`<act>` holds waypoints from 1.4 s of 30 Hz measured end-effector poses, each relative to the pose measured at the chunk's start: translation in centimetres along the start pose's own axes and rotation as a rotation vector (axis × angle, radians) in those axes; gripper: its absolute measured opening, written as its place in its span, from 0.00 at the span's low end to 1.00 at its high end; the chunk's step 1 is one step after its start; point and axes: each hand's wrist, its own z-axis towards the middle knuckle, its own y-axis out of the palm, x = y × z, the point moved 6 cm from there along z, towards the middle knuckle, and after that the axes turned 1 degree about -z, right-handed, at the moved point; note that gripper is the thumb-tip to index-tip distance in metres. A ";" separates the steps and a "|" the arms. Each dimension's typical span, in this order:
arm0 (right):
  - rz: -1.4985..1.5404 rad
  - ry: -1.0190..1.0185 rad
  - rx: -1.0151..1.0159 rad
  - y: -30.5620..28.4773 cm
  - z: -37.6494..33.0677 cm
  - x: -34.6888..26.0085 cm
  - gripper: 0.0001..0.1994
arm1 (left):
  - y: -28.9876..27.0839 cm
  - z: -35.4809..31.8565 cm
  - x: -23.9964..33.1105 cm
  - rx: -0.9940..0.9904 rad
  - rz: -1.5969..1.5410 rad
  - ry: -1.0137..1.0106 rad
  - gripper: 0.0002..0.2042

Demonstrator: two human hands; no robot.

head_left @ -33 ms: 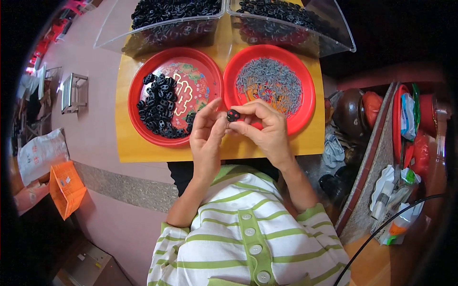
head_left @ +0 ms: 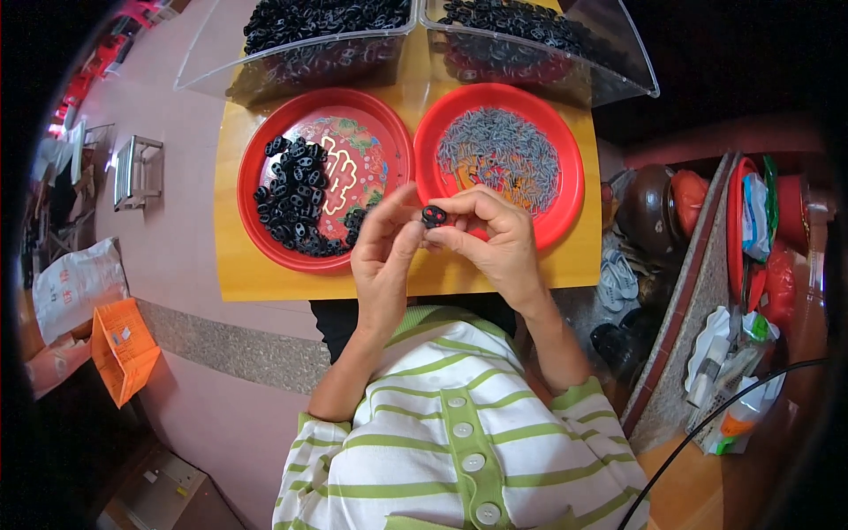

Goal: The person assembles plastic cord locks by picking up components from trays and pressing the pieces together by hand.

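We see 1 small black piece (head_left: 433, 215) between the hands, above the near edges of the 2 red trays. The right hand (head_left: 496, 243) pinches it between thumb and forefinger; the piece lies just left of that palm. Its 2 openings sit side by side, so its long axis seems to run left to right. The left hand (head_left: 380, 252), fingers curled, meets its left side; we cannot tell whether it grips anything.
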 end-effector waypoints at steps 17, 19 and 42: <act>0.309 0.216 -0.161 0.6 -3.1 2.5 0.07 | -1.2 -1.1 -1.4 -0.211 0.301 0.142 0.08; 0.288 0.230 -0.173 0.9 -2.9 2.6 0.07 | -1.4 -1.0 -1.4 -0.210 0.269 0.115 0.08; -0.634 -0.302 0.293 -8.9 8.4 -4.2 0.15 | -5.0 3.1 6.2 -0.194 1.323 0.314 0.14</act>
